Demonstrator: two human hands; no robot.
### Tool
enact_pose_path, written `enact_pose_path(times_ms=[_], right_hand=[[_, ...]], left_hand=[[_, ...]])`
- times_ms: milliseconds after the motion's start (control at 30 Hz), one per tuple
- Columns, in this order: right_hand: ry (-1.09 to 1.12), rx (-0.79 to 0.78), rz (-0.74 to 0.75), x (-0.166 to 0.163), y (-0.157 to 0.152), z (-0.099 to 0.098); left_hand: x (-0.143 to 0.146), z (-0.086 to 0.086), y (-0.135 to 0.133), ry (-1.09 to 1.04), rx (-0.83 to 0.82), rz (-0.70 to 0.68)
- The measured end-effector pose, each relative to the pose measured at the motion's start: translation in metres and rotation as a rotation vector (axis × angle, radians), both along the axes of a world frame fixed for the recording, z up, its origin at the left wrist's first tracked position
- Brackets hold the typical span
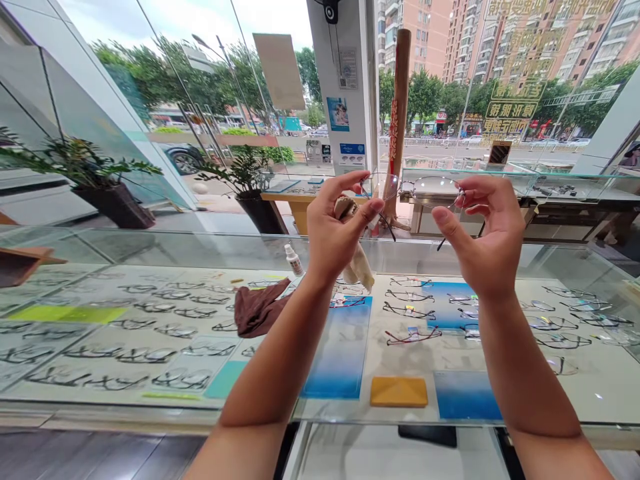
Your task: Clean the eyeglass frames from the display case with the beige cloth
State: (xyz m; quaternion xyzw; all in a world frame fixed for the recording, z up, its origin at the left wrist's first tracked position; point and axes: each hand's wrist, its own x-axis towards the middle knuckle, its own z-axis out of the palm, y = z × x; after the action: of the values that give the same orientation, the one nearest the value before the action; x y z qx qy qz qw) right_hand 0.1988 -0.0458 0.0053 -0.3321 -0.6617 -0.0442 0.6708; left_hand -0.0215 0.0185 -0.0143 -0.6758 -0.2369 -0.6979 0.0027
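A pair of thin-rimmed eyeglasses (409, 187) is held up in front of me, level with the window behind. My left hand (336, 230) pinches its left end between thumb and fingers. At the opposite end, my right hand (490, 233) grips the frame by the hinge, its thumb lower down. Both dark temple tips point down. A beige cloth (361, 270) hangs beside my left hand, apparently tucked in its fingers. Below, on the glass counter, lie a crumpled brown cloth (261, 308) and a small white spray bottle (293, 260).
The glass display counter (345, 257) holds rows of eyeglasses (410, 296) under its top. An orange-yellow glasses case (399, 391) lies near the front edge. Potted plants (260, 213), a wooden post (399, 113) and another showcase (565, 200) stand beyond.
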Motion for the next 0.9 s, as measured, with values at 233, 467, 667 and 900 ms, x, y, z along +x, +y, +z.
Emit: enact_pose_path(times_ms=[233,467,667,900], right_hand=[[-0.062,0.04,-0.066,-0.001,-0.003,0.001],[-0.059,0.017,-0.069,0.0,-0.003,0.001],[-0.035,-0.028,-0.055,0.001,-0.003,0.003],[-0.098,-0.104,-0.066,0.008,0.001,0.004]], left_hand=[[0.0,-0.004,0.009,0.01,-0.02,-0.029],[0.003,-0.002,0.003,-0.034,0.056,0.036],[0.005,0.004,-0.011,-0.042,0.077,0.095],[0.007,0.009,-0.022,-0.038,0.161,0.156]])
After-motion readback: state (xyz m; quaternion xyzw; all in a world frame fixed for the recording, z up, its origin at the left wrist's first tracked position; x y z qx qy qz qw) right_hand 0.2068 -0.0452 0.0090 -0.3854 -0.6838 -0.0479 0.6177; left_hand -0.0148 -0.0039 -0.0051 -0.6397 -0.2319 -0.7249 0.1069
